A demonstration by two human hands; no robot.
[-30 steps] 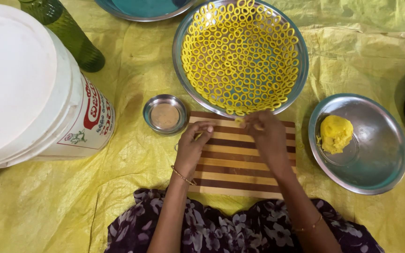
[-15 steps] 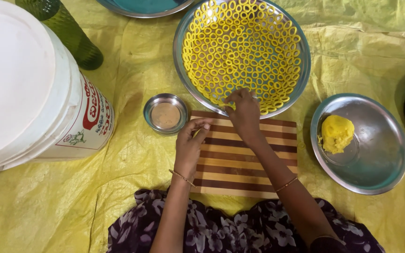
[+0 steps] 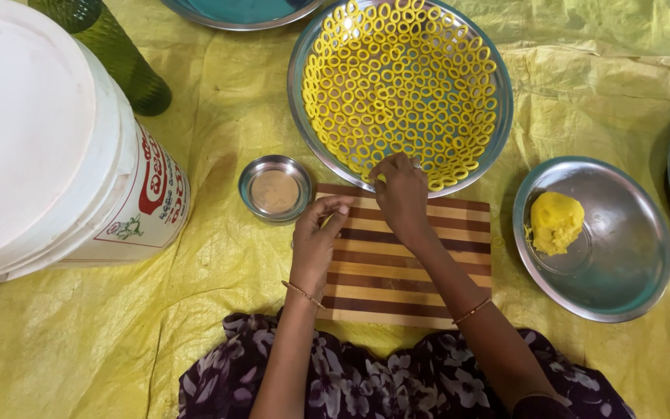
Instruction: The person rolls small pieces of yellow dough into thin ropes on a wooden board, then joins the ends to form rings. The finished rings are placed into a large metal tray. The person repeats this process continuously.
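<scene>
Head view shows the right hand (image 3: 402, 190) at the near rim of the steel tray (image 3: 304, 46) of yellow dough rings (image 3: 401, 77), fingertips pinched narrow, on what I cannot tell, while the left hand (image 3: 316, 240), loosely curled and empty, rests on the striped wooden board (image 3: 397, 287).

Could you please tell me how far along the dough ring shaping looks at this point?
Mostly done: the large steel plate is almost covered with yellow dough rings. In hand: the right hand reaches its near rim, while the left hand rests over the striped board. Left: a dough lump in the steel bowl.
</scene>
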